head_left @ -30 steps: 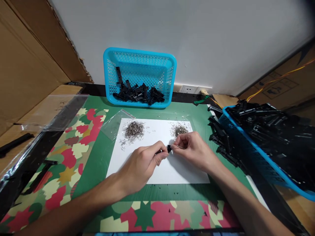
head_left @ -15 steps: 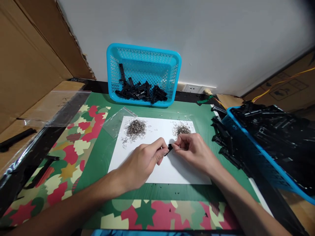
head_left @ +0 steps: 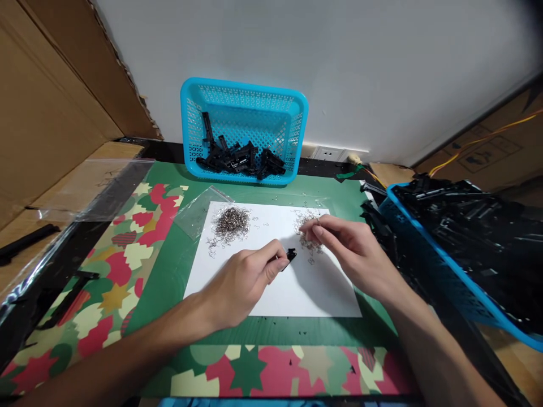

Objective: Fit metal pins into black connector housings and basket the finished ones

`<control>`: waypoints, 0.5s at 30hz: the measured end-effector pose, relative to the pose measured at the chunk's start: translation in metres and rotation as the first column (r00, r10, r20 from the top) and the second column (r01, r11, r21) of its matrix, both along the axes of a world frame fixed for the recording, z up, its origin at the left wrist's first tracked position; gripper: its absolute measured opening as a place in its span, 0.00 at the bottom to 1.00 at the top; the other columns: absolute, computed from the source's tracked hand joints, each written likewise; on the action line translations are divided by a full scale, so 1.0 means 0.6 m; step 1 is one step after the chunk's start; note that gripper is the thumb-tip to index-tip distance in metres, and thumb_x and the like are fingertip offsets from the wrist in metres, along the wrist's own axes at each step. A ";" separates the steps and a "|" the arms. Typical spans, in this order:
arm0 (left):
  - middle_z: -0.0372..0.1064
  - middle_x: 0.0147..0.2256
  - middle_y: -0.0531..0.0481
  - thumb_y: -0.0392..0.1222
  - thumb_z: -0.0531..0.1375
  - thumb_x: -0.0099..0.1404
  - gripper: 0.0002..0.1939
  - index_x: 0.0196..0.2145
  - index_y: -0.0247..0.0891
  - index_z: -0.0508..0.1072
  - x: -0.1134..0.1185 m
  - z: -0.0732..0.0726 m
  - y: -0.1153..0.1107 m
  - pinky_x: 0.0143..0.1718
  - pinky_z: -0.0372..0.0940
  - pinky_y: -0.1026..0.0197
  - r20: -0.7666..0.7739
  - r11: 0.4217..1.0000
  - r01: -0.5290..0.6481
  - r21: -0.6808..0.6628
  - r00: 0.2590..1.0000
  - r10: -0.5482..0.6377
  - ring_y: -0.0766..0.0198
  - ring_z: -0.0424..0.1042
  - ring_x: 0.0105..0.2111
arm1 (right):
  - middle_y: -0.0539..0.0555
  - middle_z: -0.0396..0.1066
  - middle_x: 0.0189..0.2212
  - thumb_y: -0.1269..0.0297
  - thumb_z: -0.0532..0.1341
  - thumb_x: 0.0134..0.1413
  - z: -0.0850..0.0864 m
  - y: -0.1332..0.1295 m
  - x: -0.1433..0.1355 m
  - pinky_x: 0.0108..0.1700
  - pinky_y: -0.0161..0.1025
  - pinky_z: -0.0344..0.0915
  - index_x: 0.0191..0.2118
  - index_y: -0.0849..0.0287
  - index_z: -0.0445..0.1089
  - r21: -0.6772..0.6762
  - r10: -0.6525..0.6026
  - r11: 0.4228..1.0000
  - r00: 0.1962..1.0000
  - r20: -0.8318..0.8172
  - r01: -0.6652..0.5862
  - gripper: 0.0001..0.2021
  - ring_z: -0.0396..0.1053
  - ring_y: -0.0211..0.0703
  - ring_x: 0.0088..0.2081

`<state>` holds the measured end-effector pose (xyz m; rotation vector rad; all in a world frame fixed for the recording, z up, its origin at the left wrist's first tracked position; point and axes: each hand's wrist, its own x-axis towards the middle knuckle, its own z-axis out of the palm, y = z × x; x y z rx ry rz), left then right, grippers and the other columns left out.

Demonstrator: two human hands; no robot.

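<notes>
My left hand [head_left: 254, 274] pinches a small black plastic part [head_left: 291, 256] above the middle of a white sheet [head_left: 271, 294]. My right hand [head_left: 352, 249] is over the right pile of small metal pieces [head_left: 306, 221], its thumb and index finger closed together; whatever is between the fingertips is too small to name. Another, darker pile of small metal pieces [head_left: 232, 224] lies at the sheet's upper left, apart from both hands.
A blue basket [head_left: 245, 87] with black parts stands tilted at the back wall. On the right, a second blue basket [head_left: 458, 277] is heaped with black parts, more lying beside it. Clear plastic bags [head_left: 203, 212] and loose black parts [head_left: 70, 299] are at left.
My right hand has moved away from the black part, up and to the right, onto the right metal pile. My left hand still holds the part in nearly the same place.
</notes>
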<state>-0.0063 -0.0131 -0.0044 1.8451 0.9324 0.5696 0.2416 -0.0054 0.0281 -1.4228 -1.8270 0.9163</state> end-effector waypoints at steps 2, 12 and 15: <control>0.57 0.26 0.58 0.50 0.49 0.81 0.14 0.38 0.42 0.64 0.000 0.001 0.000 0.28 0.52 0.61 -0.001 1.000 0.002 -0.002 1.000 -0.002 0.67 0.58 0.25 | 0.57 0.81 0.44 0.55 0.60 0.72 -0.006 -0.001 -0.007 0.48 0.43 0.70 0.46 0.56 0.81 0.039 -0.041 0.998 0.996 -0.074 0.044 0.14 0.76 0.48 0.45; 0.62 0.27 0.57 0.47 0.49 0.80 0.12 0.39 0.42 0.64 -0.001 -0.002 0.000 0.29 0.55 0.62 -0.004 0.999 0.027 0.041 1.000 -0.027 0.66 0.62 0.26 | 0.61 0.81 0.41 0.51 0.62 0.70 -0.042 -0.006 -0.043 0.48 0.43 0.77 0.39 0.61 0.78 -0.183 -0.144 0.980 0.921 -0.363 0.081 0.17 0.80 0.47 0.44; 0.62 0.27 0.57 0.46 0.49 0.80 0.11 0.38 0.42 0.64 -0.002 -0.001 -0.001 0.30 0.55 0.63 -0.013 0.999 0.028 0.031 1.000 -0.028 0.67 0.62 0.25 | 0.61 0.81 0.40 0.52 0.63 0.69 -0.041 -0.005 -0.045 0.47 0.42 0.77 0.38 0.61 0.78 -0.180 -0.150 0.980 0.922 -0.357 0.090 0.17 0.80 0.47 0.43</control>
